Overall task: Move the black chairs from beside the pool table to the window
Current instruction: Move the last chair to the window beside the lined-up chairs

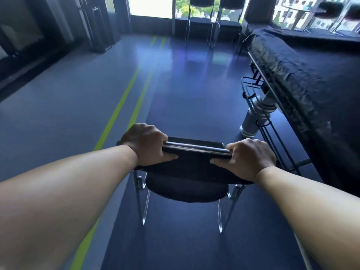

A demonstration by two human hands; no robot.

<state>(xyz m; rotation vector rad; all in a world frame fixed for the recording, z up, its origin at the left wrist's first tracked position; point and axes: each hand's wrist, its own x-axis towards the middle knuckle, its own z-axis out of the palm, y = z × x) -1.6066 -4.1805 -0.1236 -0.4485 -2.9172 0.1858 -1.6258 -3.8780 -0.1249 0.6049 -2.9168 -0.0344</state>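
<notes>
A black chair point(187, 189) with a padded seat and chrome legs stands right in front of me, its back toward me. My left hand point(146, 144) grips the left end of the backrest's top rail. My right hand point(249, 158) grips the right end. The pool table point(303, 78), under a black cover, runs along the right side. Two more black chairs point(200, 22) point(228, 24) stand side by side at the window point(198, 6) straight ahead.
A chrome chair frame point(259, 117) stands against the pool table's thick metal leg point(253, 117). Two yellow-green lines point(124, 100) run along the dark blue floor toward a bright doorway point(151, 6). Dark wall panels line the left. Other dark chairs point(331, 8) sit at the far right window.
</notes>
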